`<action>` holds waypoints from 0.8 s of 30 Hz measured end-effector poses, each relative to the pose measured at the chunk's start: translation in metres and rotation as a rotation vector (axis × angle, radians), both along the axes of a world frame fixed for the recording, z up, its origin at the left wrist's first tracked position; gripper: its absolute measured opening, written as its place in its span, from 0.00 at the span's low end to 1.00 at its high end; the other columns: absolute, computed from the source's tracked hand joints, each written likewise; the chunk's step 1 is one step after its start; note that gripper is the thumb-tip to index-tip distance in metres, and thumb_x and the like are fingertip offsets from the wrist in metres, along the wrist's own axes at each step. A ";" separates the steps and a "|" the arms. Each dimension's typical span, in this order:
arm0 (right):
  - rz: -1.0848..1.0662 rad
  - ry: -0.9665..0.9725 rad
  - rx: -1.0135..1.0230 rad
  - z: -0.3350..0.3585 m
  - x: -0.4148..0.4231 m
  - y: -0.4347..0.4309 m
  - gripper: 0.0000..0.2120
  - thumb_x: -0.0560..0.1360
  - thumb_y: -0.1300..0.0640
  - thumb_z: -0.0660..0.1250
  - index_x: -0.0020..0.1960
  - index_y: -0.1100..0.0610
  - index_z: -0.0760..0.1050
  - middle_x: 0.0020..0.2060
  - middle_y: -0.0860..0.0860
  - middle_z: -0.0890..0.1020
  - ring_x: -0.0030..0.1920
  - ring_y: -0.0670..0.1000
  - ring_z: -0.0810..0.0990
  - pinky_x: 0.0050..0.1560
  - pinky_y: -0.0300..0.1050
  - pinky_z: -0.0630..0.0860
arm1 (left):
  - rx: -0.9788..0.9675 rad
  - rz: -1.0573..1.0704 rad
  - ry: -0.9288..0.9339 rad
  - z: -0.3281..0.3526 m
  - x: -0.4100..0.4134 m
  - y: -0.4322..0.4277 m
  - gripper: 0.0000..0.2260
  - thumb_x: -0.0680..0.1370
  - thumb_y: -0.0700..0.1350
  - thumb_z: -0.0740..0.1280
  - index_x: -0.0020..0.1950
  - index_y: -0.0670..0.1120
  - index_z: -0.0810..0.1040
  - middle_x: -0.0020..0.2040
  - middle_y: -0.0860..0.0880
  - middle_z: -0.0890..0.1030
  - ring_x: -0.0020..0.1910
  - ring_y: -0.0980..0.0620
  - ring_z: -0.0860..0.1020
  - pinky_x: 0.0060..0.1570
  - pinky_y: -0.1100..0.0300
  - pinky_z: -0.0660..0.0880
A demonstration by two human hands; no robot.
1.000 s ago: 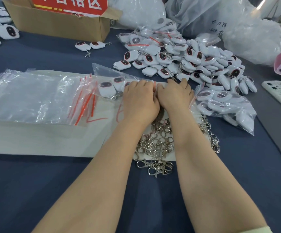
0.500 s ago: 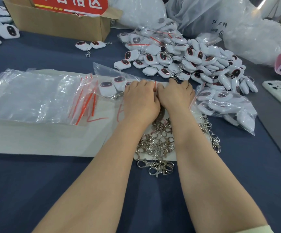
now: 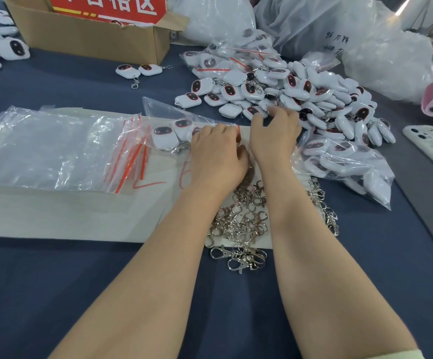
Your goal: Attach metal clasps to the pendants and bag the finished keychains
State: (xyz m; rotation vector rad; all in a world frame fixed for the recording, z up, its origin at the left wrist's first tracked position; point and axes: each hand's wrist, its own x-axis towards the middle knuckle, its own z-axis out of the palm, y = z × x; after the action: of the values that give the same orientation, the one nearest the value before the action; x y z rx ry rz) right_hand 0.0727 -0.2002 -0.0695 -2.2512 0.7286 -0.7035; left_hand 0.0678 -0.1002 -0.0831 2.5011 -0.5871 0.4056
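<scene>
The part-filled bag (image 3: 170, 130) lies on the pale mat (image 3: 54, 211) with a few white pendants inside, its mouth held under the curled fingers of the left hand (image 3: 218, 154). The right hand (image 3: 275, 136), pressed beside the left half a second ago, has moved to the pile of keychains (image 3: 301, 94). Its fingers curl over one, though whether they grip it cannot be told. Filling likely goes on, with loose clasps (image 3: 241, 218) waiting between the forearms

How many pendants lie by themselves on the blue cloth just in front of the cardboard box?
2. The left pendant and the right pendant lie side by side near the cardboard box corner. More may be hidden inside the box.
</scene>
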 end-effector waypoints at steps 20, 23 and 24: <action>0.063 0.357 -0.120 0.000 0.003 -0.001 0.20 0.76 0.45 0.61 0.61 0.58 0.74 0.62 0.57 0.76 0.66 0.61 0.67 0.65 0.53 0.64 | 0.034 0.002 -0.007 -0.002 0.001 -0.002 0.11 0.76 0.49 0.62 0.55 0.46 0.75 0.56 0.47 0.77 0.58 0.45 0.70 0.56 0.55 0.59; 0.084 0.376 -0.091 0.000 0.003 -0.002 0.20 0.75 0.46 0.62 0.62 0.57 0.74 0.62 0.57 0.76 0.66 0.61 0.67 0.66 0.54 0.64 | 0.055 0.010 -0.028 0.001 -0.002 -0.002 0.09 0.76 0.47 0.62 0.53 0.45 0.74 0.54 0.46 0.78 0.55 0.44 0.73 0.47 0.55 0.61; 0.084 0.380 -0.088 0.000 0.003 -0.001 0.21 0.75 0.45 0.62 0.62 0.56 0.74 0.63 0.57 0.75 0.66 0.62 0.67 0.66 0.54 0.64 | 0.052 0.012 -0.030 0.002 -0.003 -0.001 0.09 0.76 0.45 0.62 0.53 0.44 0.74 0.53 0.46 0.78 0.53 0.43 0.74 0.44 0.55 0.60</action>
State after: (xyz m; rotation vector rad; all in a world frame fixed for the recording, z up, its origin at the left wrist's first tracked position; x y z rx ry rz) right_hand 0.0759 -0.2014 -0.0697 -2.5134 0.7851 -0.2720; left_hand 0.0649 -0.1016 -0.0812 2.5530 -0.6023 0.4376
